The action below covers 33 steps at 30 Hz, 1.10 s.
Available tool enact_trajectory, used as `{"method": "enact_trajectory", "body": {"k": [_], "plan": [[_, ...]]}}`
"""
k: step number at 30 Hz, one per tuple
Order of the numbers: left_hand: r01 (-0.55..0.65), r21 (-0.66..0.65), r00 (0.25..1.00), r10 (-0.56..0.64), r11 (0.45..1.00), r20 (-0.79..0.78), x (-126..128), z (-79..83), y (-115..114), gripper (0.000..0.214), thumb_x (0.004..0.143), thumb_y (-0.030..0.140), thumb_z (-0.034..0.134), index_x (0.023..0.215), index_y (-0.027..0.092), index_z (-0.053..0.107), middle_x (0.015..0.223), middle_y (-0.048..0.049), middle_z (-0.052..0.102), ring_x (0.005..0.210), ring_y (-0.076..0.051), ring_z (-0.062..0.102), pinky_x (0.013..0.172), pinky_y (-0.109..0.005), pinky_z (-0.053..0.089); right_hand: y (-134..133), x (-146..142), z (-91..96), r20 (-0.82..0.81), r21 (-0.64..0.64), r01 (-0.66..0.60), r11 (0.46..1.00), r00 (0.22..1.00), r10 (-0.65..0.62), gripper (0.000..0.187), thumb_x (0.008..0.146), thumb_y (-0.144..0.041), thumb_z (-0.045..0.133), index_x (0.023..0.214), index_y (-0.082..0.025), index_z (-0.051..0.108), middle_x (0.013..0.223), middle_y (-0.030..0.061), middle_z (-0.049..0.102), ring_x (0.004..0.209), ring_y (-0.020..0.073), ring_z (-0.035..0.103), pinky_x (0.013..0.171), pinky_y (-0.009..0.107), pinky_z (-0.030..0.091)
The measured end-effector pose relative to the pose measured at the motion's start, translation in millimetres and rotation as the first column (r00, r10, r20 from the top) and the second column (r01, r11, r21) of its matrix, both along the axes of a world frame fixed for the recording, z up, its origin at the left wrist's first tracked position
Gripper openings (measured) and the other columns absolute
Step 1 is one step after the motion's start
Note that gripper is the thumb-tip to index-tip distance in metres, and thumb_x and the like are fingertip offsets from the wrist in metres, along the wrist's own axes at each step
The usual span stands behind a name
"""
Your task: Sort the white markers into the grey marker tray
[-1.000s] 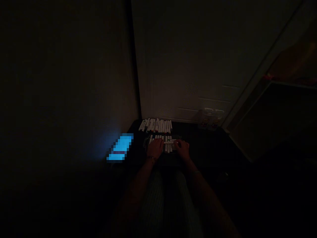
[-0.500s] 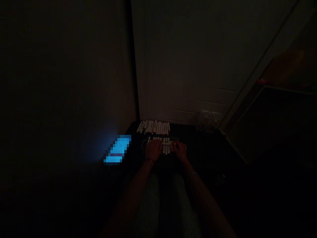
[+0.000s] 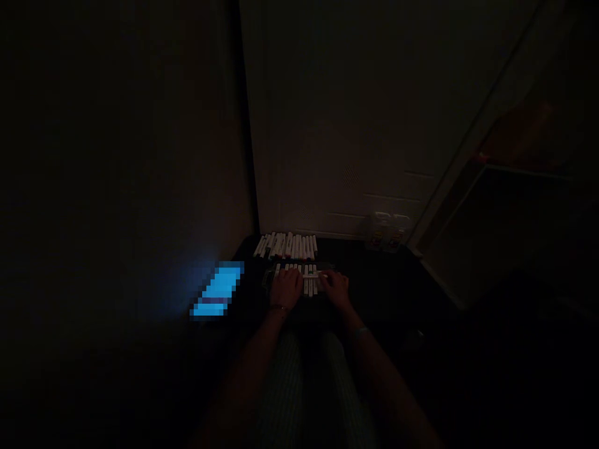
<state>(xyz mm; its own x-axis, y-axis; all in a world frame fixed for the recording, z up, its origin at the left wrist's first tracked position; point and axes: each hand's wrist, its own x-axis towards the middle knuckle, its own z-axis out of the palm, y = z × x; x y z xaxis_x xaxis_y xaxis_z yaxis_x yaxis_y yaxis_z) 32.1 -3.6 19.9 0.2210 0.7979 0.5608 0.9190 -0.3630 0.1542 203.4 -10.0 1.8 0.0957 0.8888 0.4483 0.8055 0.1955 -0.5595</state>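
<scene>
The room is very dark. A near row of white markers [image 3: 309, 279] lies on the dark floor in front of my legs. My left hand [image 3: 285, 289] rests on the left part of this row, fingers curled over the markers. At the row's right end is my right hand [image 3: 336, 288], fingers bent on a marker; what it grips is too dim to make out. A second row of white markers [image 3: 286, 246] lies farther back by the wall.
A glowing blue screen [image 3: 219, 290] lies on the floor to the left. A pale door or panel [image 3: 337, 125] stands behind the markers. A small clear container [image 3: 387, 229] sits at its base on the right. Dark furniture [image 3: 524, 224] is at right.
The view has shifted, so everything sits a little lower and more to the left. Both hands stay on the near row of markers, and the right hand has edged slightly left.
</scene>
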Motion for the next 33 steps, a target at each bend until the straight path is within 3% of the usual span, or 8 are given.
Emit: {"method": "enact_trajectory", "body": {"k": [33], "plan": [[0.064, -0.016, 0.998, -0.064, 0.998, -0.024, -5.1, -1.9, 3.9, 0.027, 0.087, 0.029, 0.030, 0.085, 0.020, 0.055, 0.087, -0.0063, 0.059, 0.086, -0.020, 0.049, 0.078, -0.035, 0.035, -0.1, -2.9, 0.5, 0.070, 0.014, 0.026, 1.000, 0.997, -0.027, 0.029, 0.088, -0.038, 0.033, 0.097, -0.025, 0.056, 0.095, 0.0016, 0.062, 0.092, 0.0154, 0.049, 0.082, 0.029, 0.024]]}}
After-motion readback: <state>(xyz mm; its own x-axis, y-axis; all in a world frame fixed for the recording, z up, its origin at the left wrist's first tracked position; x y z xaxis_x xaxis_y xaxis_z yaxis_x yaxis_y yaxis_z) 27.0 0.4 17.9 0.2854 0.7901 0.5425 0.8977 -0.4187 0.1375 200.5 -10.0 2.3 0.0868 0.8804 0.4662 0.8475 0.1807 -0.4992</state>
